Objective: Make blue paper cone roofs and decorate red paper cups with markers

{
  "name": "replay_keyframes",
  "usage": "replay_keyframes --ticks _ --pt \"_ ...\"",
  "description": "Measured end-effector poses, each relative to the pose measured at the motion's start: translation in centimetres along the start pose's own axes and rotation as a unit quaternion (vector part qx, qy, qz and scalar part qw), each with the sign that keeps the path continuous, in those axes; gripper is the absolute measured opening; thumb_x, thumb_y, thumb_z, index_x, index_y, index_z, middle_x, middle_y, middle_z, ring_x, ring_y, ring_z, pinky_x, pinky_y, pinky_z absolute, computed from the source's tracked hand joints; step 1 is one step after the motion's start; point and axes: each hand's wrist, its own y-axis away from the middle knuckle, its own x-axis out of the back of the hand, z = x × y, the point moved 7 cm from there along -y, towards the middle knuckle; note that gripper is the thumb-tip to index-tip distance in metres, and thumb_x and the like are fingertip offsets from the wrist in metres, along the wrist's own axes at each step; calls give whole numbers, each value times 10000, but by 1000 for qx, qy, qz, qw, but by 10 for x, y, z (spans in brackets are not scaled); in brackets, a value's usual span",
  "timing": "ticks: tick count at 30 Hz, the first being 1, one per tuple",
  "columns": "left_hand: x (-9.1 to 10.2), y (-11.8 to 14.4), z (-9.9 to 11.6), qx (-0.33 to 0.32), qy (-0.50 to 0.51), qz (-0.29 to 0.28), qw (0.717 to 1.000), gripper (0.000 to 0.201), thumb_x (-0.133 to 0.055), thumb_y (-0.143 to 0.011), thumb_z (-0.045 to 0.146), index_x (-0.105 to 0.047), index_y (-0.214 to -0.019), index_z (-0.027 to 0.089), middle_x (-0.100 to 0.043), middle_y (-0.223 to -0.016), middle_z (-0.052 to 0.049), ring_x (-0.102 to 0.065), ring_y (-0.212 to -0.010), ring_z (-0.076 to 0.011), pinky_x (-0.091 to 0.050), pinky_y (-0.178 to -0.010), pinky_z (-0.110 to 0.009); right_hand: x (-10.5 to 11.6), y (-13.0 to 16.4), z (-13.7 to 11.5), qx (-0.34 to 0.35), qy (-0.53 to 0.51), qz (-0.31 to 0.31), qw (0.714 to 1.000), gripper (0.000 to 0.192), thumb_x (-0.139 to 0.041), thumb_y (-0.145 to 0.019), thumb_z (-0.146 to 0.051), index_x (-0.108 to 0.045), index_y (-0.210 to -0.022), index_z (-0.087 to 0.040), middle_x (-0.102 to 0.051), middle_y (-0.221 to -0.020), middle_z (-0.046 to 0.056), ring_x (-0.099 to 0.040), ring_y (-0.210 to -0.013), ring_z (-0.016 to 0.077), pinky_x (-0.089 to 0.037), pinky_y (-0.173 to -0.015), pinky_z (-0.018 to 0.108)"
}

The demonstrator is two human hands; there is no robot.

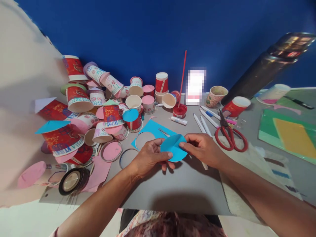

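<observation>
Blue paper circle [173,148] sat pinched between both hands just above the worktop [177,187]: left hand [148,157] had its left edge, right hand [201,148] its right, crease running roughly upright between them.

Two bare forearms enter from the lower edge of the view, both uncovered from wrist to the frame border. The left hand [148,157] and the right hand [203,149] carry no rings, watch, bracelet or gloves that can be made out. At the lower left corner, a small pale pink edge of a sleeve [53,233] shows at the upper arm. Along the bottom centre, a patterned garment [172,225] is visible, with a mottled print in dark red, pink and pale tones; pattern detail is blurred.
</observation>
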Motion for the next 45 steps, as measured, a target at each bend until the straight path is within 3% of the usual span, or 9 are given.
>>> replay_keyframes --ticks 4,11,18,27,30,33,38,41,45 --pt "-6 3 0 -9 -73 -18 997 456 -837 -747 291 -633 -1117 116 -748 -823 -94 -766 -687 -237 -539 -481 -222 -6 2 3 -12 -20 -41 999 336 -627 -881 -448 -591 -657 -200 -528 -531 -41 -464 -500 106 -332 -474 236" --pt "-7 1 -10 -12 -43 3 999 452 -838 -730 343 -635 -1064 118 -748 -787 -93 -747 -620 -222 -535 -473 -242 -9 2 -4 -5 -48 -66 997 394 -616 -890 -504 -576 -646 -196 -528 -534 -41 -491 -510 106 -354 -499 235" --pt "-6 0 -12 -28 -73 33 996 352 -811 -744 349 -655 -955 115 -748 -795 -106 -742 -595 -230 -532 -447 -253 -10 7 -11 27 -49 -79 995 518 -485 -960 -592 -597 -656 -187 -548 -552 -14 -478 -512 106 -351 -501 239" --pt "-3 3 -1 -65 -113 69 989 308 -769 -762 368 -654 -919 129 -723 -774 -61 -707 -561 -184 -560 -450 -262 -15 8 -7 34 38 -36 998 305 -612 -883 -382 -599 -644 -192 -575 -561 -33 -502 -531 114 -367 -506 241" --pt "1 7 7 -90 -156 109 978 254 -749 -772 345 -645 -888 144 -688 -711 -9 -631 -465 -132 -561 -432 -265 -17 8 -3 20 19 -52 998 314 -621 -883 -398 -591 -646 -194 -596 -578 -32 -522 -519 111 -383 -506 239" --pt "1 7 10 -91 -181 107 973 233 -713 -790 325 -643 -924 147 -692 -674 -5 -627 -453 -138 -556 -428 -264 -16 7 -4 7 -19 -62 998 368 -589 -907 -454 -581 -644 -196 -615 -601 -19 -534 -516 110 -406 -511 237" --pt "7 4 10 -73 -193 91 974 323 -733 -774 353 -610 -1009 169 -703 -675 8 -639 -452 -149 -496 -400 -236 -6 2 -4 -3 3 -21 1000 380 -571 -905 -467 -606 -640 -198 -572 -521 -30 -499 -471 107 -379 -489 233" --pt "12 1 9 -61 -204 95 972 356 -720 -778 350 -581 -1057 179 -635 -556 55 -550 -374 -120 -402 -368 -204 -3 -2 2 -7 12 -1 1000 350 -590 -892 -463 -640 -676 -191 -626 -564 -18 -507 -473 105 -382 -491 231" --pt "16 2 19 -114 -274 149 943 190 -692 -768 270 -596 -910 188 -578 -539 75 -509 -394 -91 -378 -408 -193 -1 -6 8 0 42 17 999 320 -599 -893 -432 -669 -695 -192 -702 -653 6 -562 -538 123 -406 -544 244"
